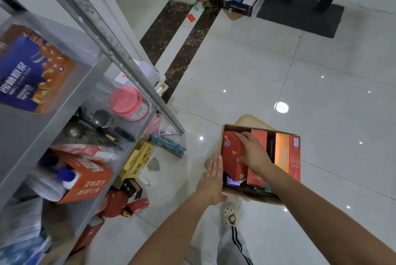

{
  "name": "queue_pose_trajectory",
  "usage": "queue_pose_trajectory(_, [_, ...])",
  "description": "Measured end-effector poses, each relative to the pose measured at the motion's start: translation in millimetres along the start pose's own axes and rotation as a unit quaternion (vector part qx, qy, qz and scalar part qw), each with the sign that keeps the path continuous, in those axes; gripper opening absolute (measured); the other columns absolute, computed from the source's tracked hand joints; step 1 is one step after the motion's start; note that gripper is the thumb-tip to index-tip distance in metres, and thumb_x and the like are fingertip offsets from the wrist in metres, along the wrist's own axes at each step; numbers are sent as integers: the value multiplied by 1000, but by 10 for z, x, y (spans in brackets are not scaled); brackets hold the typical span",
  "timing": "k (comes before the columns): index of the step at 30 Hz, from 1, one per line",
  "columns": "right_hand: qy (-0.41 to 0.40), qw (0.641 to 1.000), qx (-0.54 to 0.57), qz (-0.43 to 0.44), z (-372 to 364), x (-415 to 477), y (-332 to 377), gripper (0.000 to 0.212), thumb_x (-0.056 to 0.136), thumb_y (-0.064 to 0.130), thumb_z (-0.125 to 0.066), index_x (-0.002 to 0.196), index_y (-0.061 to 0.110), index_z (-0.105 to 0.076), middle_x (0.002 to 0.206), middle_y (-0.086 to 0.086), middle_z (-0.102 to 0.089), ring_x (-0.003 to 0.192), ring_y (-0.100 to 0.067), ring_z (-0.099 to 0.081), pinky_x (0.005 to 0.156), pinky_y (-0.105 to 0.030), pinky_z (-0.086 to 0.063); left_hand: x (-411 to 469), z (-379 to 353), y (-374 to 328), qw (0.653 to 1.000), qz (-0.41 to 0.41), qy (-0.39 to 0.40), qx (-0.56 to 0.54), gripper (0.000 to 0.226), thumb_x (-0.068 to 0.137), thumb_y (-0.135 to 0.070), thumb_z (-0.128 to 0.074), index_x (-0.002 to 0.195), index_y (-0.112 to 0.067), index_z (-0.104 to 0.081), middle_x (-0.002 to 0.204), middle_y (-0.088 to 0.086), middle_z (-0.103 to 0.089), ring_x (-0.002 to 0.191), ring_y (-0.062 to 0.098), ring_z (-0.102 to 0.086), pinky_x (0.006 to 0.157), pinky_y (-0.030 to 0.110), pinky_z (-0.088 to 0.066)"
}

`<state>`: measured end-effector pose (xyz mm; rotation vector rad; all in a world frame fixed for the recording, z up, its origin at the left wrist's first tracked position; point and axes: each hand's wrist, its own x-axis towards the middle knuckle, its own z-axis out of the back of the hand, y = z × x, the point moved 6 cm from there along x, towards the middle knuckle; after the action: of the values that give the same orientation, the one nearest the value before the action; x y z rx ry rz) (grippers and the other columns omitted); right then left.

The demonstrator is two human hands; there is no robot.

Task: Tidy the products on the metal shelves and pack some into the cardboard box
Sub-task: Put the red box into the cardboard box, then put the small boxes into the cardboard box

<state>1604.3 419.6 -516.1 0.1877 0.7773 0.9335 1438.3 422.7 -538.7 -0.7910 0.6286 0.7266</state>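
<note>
A cardboard box (252, 196) rests on my raised knee at lower centre-right. Inside stand a red carton (257, 157), an orange carton (282, 151) and another red carton (295, 157). My right hand (254, 151) grips a red hexagonal box (232, 157) at the left end of the cardboard box, fingers over its top. My left hand (212, 177) lies flat with straight fingers against the box's left wall. The metal shelves (120, 55) fill the left side, holding a blue and orange juice carton (36, 70), a pink-lidded jar (128, 103) and an orange carton (85, 181).
On the floor beside the shelf lie a yellow box (139, 158), a blue tube (168, 144) and red bottles (122, 203). Metal ladles (85, 123) sit on the middle shelf. Clutter and a black table base (300, 12) are at the far end of the white tile floor.
</note>
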Motion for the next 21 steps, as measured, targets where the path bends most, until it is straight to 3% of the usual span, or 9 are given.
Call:
queue_pose_trajectory(5, [68, 992, -95, -41, 68, 245, 91, 58, 76, 21, -80, 129, 10, -59, 133, -9, -50, 116, -28, -56, 93, -34, -46, -3, -14, -8, 1000, -13, -22, -2, 125, 84, -29, -74, 146, -14, 33, 158, 1, 32, 148, 18, 20, 123, 46, -3])
queue_pose_trajectory(8, [95, 981, -144, -86, -14, 309, 163, 42, 82, 15, -74, 121, 7, -60, 127, -10, -52, 111, -30, -59, 84, -34, -48, -3, -20, 9, 1000, -14, -26, 10, 125, 84, -30, -73, 145, -14, 34, 157, 2, 33, 148, 18, 22, 123, 45, -2])
queue_pose_trajectory(11, [53, 982, -151, -101, -101, 312, 206, 30, 91, 6, -56, 121, 4, -57, 128, -15, -50, 109, -33, -59, 79, -36, -47, 1, -35, 27, 999, -17, -33, 29, 126, 84, -31, -74, 142, -16, 37, 156, 1, 36, 147, 18, 23, 123, 44, -1])
queue_pose_trajectory(16, [-3, 986, -134, -100, -106, 265, 174, 24, 92, 0, -50, 115, 4, -56, 128, -15, -41, 94, -32, -60, 68, -35, -44, 34, -55, 81, 995, -26, -39, 82, 124, 85, -43, -70, 136, -15, 40, 155, 4, 36, 148, 20, 21, 122, 43, -1])
queue_pose_trajectory(21, [5, 996, -63, -70, -105, 136, 117, 46, 88, 4, -58, 133, 10, -48, 140, -12, -34, 110, -33, -56, 88, -40, -52, -45, 110, 93, 996, -37, -21, 84, 114, 87, -58, -59, 150, -15, 25, 160, 6, 26, 148, 21, 21, 121, 43, 4])
